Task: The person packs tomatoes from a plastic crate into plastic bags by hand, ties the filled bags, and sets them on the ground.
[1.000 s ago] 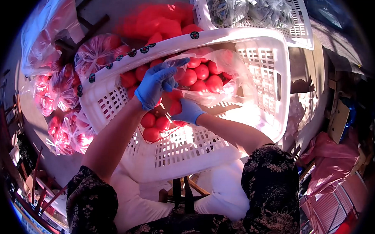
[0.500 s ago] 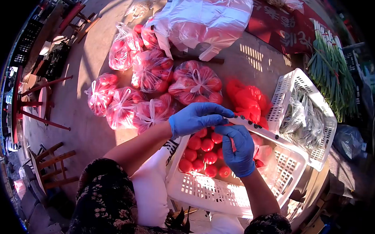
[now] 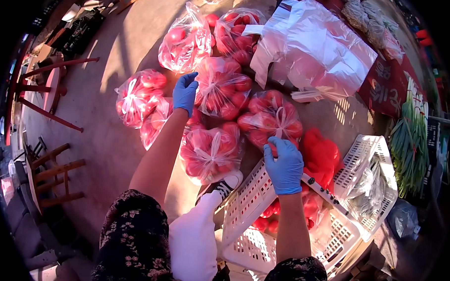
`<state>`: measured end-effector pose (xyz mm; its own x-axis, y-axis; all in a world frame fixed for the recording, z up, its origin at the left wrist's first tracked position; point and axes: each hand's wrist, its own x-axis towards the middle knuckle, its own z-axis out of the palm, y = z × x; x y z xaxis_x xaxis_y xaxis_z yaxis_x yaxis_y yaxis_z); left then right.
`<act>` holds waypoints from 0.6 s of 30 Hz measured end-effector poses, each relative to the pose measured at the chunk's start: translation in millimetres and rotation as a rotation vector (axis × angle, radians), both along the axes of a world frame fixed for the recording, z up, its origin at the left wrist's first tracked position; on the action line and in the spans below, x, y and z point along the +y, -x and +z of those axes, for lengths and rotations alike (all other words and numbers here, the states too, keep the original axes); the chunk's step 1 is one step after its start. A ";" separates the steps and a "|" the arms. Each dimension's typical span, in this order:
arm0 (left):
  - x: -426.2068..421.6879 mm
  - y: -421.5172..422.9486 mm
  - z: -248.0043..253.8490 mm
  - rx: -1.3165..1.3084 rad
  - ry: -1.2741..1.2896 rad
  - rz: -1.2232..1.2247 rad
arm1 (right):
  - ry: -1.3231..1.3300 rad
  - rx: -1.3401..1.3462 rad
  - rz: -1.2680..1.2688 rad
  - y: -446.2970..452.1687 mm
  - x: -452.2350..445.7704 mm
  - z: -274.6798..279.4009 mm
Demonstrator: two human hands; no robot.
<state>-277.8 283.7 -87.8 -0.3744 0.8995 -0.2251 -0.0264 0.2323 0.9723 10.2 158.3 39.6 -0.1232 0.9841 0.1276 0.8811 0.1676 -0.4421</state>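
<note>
Nearest, a white basket (image 3: 246, 203) holds loose tomatoes (image 3: 269, 211). Over it, the right hand (image 3: 285, 167) bends its fingers near a tied bag (image 3: 274, 120); I cannot tell whether they grip. Beyond, the left hand (image 3: 185, 93), half-curled, empty, hangs beside another tomato bag (image 3: 223, 88).

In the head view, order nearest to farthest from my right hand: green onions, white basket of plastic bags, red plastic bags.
1. Red plastic bags, just right of the right hand.
2. White basket, farther right.
3. Green onions, rightmost, past the basket.
</note>
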 end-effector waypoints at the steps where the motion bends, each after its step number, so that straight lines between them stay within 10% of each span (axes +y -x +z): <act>1: 17.6 10.7 -15.0 0.130 -0.023 -0.020 | -0.008 0.053 -0.031 -0.4 1.6 -0.7; 7: 103.1 38.5 -18.5 1.404 0.240 -0.191 | 0.026 0.040 -0.076 4.2 2.0 4.4; 14: 129.5 55.1 -28.0 1.492 0.270 -0.277 | 0.030 0.057 -0.097 3.8 2.0 2.6; 18: 121.0 77.0 -59.0 0.951 0.024 -0.490 | 0.009 0.067 -0.106 5.2 2.9 3.6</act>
